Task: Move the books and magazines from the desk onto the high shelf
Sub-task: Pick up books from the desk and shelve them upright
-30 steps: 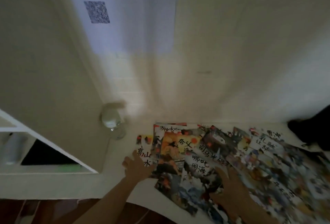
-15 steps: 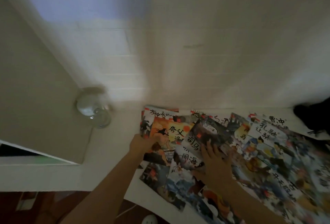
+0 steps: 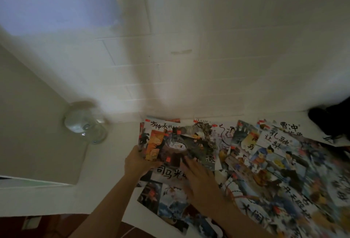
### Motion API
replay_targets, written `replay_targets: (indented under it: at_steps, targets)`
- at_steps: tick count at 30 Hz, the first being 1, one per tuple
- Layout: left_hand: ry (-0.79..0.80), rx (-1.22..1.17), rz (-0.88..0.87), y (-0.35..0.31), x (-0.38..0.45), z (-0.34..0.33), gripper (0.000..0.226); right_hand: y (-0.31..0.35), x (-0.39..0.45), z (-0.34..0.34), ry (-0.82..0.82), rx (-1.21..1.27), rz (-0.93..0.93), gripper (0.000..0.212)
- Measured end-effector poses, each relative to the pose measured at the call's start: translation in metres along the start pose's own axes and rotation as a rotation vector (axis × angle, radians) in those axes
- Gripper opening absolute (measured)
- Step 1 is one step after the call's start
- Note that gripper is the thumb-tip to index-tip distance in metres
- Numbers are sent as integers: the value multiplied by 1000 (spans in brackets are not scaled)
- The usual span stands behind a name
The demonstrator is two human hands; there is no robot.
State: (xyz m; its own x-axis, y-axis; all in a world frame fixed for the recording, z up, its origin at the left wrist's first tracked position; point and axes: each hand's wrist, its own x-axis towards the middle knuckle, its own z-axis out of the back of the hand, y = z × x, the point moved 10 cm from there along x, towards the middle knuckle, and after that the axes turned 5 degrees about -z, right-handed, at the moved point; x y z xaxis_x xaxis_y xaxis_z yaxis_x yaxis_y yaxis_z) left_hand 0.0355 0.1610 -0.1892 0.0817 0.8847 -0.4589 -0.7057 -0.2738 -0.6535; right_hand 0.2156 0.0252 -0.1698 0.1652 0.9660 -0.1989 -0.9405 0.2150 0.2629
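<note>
Several colourful picture books (image 3: 269, 162) with black Chinese titles lie overlapping on the white desk (image 3: 117, 139). My left hand (image 3: 136, 162) grips the left edge of a small pile of them (image 3: 161, 143), thumb on the orange cover. My right hand (image 3: 197, 175) lies flat with straight fingers on a dark-covered book (image 3: 189, 146) and slides it onto that pile. More books spread out to the right and toward the front edge of the desk. The high shelf is out of view.
A clear glass (image 3: 85, 125) stands on the desk at the left, close to the wall. A white brick wall (image 3: 208, 48) rises behind the books. A black object (image 3: 333, 120) sits at the far right. A white cabinet side (image 3: 37, 105) stands at left.
My left hand has closed on the left edge of the pile. My right hand has pushed the dark book leftward over the orange cover. The view has tilted down and left.
</note>
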Motion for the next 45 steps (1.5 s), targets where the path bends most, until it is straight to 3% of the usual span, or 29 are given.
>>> replay_targets:
  at_steps: [2,6,11,16,19,22,23,25,27,31,35,40,45]
  targets:
    - [52,-141,24,11,2,-6,79,-39,-1,10,-53,-7,-139,62]
    - [136,-352,76,30,1,-7,73,-76,-11,-11,92,-164,-215,92]
    - [277,-382,-74,17,0,-11,71,-43,6,-25,171,-131,-245,98]
    - [187,-365,-225,9,-4,-2,76,-15,18,-24,137,-40,-220,92]
    - [181,-469,-287,1,-18,14,71,-21,20,-9,107,425,-173,90]
    - [170,-552,-359,-18,-30,43,76,-21,21,30,39,888,-246,98]
    - [154,-557,-397,-28,-33,54,77,-17,22,37,54,968,-264,90]
    - [95,-560,-465,-47,-34,74,77,-12,28,54,18,934,-255,56]
    - [36,-583,-510,-63,-31,87,71,-13,32,81,-125,870,-215,36]
    - [-17,-648,-513,-73,-25,81,66,-13,35,105,-260,1044,-179,55]
    - [20,-597,-492,-65,-24,51,59,-18,29,107,-350,1419,-177,72]
    - [53,-507,-409,-30,-25,28,42,-24,11,89,-356,1256,-238,59]
    - [92,-580,-367,-17,-30,16,40,-27,2,61,-256,1247,-278,81]
